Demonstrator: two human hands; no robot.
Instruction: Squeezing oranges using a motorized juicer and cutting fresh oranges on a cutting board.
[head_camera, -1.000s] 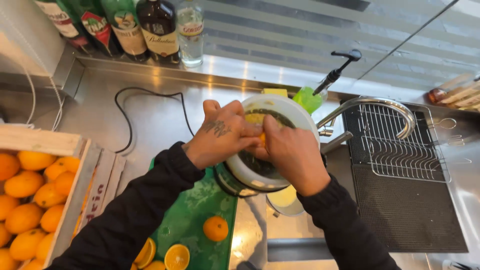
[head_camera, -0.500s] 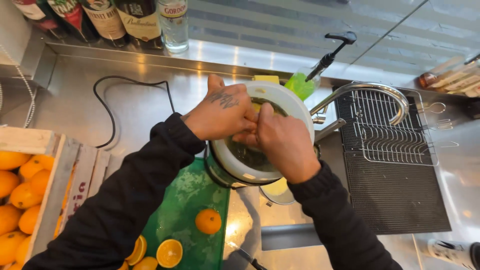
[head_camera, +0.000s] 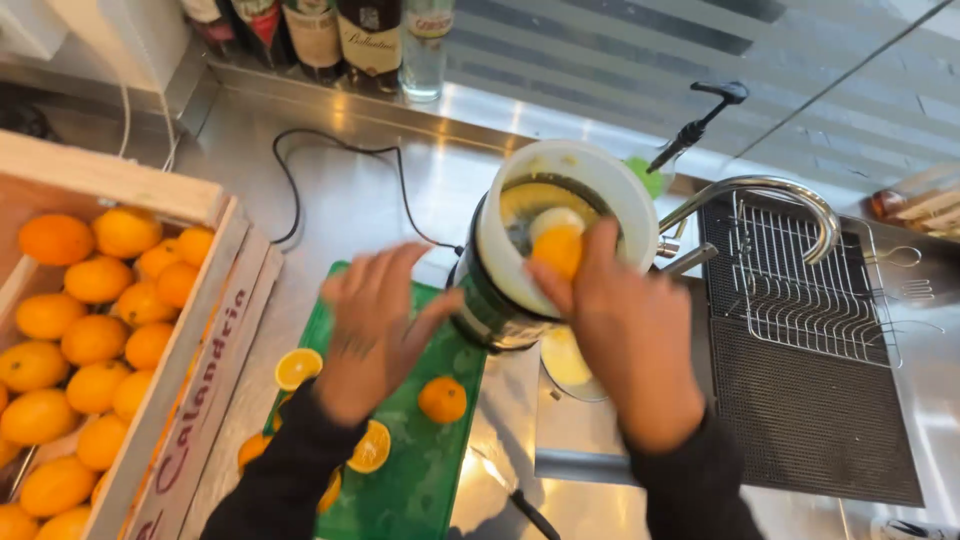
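My right hand (head_camera: 632, 340) holds an orange half (head_camera: 558, 250) over the white bowl of an electric citrus juicer (head_camera: 520, 290), just by its pale reamer cone. My left hand (head_camera: 372, 325) hovers with fingers spread above a green cutting board (head_camera: 420, 480), holding nothing. On the board lie several cut orange halves, one face up (head_camera: 298, 368), one dome up (head_camera: 442, 399) and another at the lower middle (head_camera: 371, 446).
A wooden crate of whole oranges (head_camera: 90, 330) stands at the left. Bottles (head_camera: 370, 40) line the back ledge. A black power cord (head_camera: 300, 190) runs across the steel counter. To the right are a curved tap (head_camera: 760, 195), a wire rack (head_camera: 810, 290) and a sink.
My left hand has come off the juicer and moved down left over the cutting board. My right hand has lifted an orange half off the cone. The view has shifted right.
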